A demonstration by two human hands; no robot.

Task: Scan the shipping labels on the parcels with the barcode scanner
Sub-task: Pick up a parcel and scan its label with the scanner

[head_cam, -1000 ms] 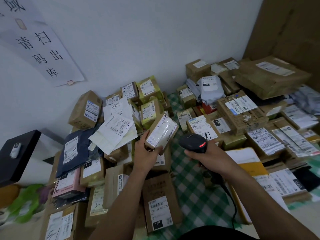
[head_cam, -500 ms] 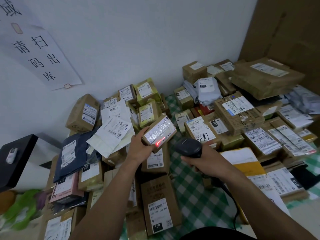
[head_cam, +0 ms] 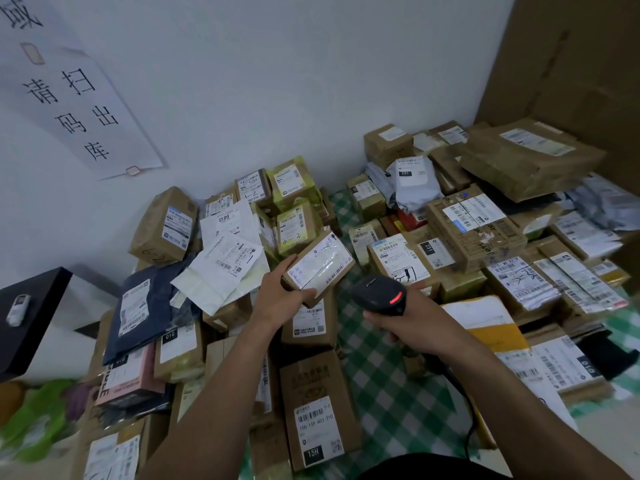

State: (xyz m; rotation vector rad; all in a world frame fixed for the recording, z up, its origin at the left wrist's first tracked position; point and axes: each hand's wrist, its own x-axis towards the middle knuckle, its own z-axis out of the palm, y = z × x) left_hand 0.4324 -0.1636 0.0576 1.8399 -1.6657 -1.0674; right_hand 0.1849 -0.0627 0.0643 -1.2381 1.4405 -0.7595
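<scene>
Gone is the red line from the label; a red light now glows on the scanner. The left hand grips the small brown parcel, label up, above the left pile. Just right, apart from it, the right hand wraps the scanner's handle over the green checked cloth.
</scene>
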